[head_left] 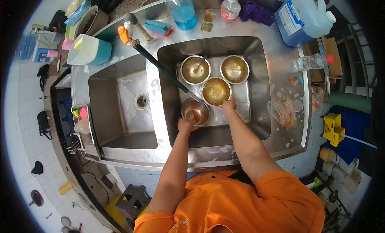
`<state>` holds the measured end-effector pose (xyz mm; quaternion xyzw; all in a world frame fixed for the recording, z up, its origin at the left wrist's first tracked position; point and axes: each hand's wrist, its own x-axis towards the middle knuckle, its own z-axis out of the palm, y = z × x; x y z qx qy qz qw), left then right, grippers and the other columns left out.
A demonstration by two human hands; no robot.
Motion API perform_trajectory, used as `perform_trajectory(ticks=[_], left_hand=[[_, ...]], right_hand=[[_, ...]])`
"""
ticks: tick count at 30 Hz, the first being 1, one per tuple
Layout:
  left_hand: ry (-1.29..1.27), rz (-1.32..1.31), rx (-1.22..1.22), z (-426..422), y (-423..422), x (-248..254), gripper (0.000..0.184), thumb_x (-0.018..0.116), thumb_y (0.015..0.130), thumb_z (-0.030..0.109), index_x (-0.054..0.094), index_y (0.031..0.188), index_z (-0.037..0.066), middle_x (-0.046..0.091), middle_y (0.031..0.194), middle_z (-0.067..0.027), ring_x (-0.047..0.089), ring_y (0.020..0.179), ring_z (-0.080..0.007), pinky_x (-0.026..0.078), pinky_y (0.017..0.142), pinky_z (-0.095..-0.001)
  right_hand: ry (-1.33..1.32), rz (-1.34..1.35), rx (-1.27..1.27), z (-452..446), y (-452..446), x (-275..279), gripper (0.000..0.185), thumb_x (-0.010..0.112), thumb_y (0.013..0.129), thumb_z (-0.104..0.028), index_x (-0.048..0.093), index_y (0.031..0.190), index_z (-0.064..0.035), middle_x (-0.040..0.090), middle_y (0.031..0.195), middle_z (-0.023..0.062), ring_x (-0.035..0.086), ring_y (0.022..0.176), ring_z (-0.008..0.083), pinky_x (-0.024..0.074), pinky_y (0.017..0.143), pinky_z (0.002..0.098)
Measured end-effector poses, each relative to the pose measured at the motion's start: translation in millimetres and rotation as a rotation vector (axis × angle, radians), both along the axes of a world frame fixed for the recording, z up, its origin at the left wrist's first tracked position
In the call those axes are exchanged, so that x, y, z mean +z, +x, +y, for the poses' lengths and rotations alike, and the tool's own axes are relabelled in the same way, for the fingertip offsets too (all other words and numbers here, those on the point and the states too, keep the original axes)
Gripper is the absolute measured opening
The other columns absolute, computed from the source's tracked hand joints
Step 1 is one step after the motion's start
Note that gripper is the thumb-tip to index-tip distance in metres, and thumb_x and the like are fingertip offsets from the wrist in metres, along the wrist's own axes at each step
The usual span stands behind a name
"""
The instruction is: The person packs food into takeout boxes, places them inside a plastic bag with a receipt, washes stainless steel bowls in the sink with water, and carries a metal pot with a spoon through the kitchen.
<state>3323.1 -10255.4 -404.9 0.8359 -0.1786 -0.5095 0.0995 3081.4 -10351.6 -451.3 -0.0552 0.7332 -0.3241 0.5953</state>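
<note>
My left hand [187, 125] is closed on the lower-left rim of a metal bowl [195, 112] with reddish-brown residue inside. A second metal bowl [216, 91], yellowish within, has its lower right rim held by my right hand [227, 105]. Between the two bowls, water seems to run from the end of a dark green hose [160, 66]. Farther back in the right sink basin [258, 112] stand two more metal bowls, the left one [195, 69] with a utensil at its rim and the right one [234, 69] with brownish residue.
An orange-handled tap [123, 34] feeds the hose. Left lies another basin [120, 108] with a drain. Along the back are a blue-liquid bottle [181, 12], a pump bottle [230, 9], a purple cloth [257, 13] and a large jug [301, 22]. A plastic bag [284, 112] lies at right.
</note>
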Motion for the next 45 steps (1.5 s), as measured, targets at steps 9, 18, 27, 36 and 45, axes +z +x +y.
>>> perform_trajectory(ticks=[9, 18, 27, 36, 45], left_hand=[[-0.097, -0.127, -0.105, -50.1, -37.7, 15.3, 0.051, 0.077, 0.084, 0.026, 0.060, 0.120, -0.005, 0.070, 0.111, -0.0241, 0.071, 0.103, -0.0354, 0.059, 0.083, -0.0449], [-0.395, -0.569, -0.367, -97.8, -84.3, -36.8, 0.033, 0.068, 0.092, 0.019, 0.054, 0.117, 0.003, 0.068, 0.103, -0.0179, 0.068, 0.095, -0.0363, 0.056, 0.082, -0.0537], [-0.218, 0.206, 0.586, -131.5, -63.9, -25.7, 0.040, 0.058, 0.103, 0.045, 0.065, 0.103, 0.005, 0.064, 0.072, -0.0059, 0.060, 0.054, -0.0243, 0.050, 0.050, -0.0426], [-0.400, 0.740, 0.766, -93.0, -64.3, -10.4, 0.052, 0.048, 0.104, 0.054, 0.056, 0.135, 0.012, 0.064, 0.124, -0.0077, 0.063, 0.110, -0.0211, 0.053, 0.091, -0.0378], [-0.257, 1.119, 0.496, -114.0, -39.0, -118.6, 0.021, 0.061, 0.102, 0.031, 0.063, 0.109, 0.011, 0.065, 0.088, -0.0008, 0.059, 0.072, -0.0112, 0.048, 0.053, -0.0261]], right_hand=[[0.045, 0.012, 0.040, 9.6, -68.5, 13.4, 0.055, 0.049, 0.095, 0.005, 0.044, 0.144, -0.0200, 0.058, 0.136, 0.0140, 0.071, 0.099, 0.0392, 0.0665, 0.073, 0.0511], [0.243, 0.045, -0.087, 20.3, -100.0, -30.2, 0.049, 0.065, 0.094, -0.012, 0.046, 0.140, -0.0145, 0.061, 0.129, 0.0121, 0.067, 0.106, 0.0358, 0.0601, 0.082, 0.0525], [-0.509, 0.150, 0.489, 10.9, 22.5, 50.7, 0.015, 0.068, 0.095, -0.009, 0.068, 0.109, -0.0049, 0.071, 0.101, 0.0072, 0.067, 0.096, 0.0184, 0.0530, 0.084, 0.0315], [-0.091, -0.829, -0.158, -43.8, 153.2, 12.8, 0.018, 0.048, 0.099, 0.002, 0.054, 0.115, 0.0097, 0.066, 0.109, 0.0263, 0.071, 0.100, 0.0389, 0.0630, 0.089, 0.0494], [-0.970, 0.403, 1.110, 14.4, 32.5, 166.9, 0.026, 0.063, 0.088, -0.006, 0.065, 0.114, -0.0012, 0.067, 0.111, 0.0220, 0.066, 0.104, 0.0399, 0.0533, 0.087, 0.0487]])
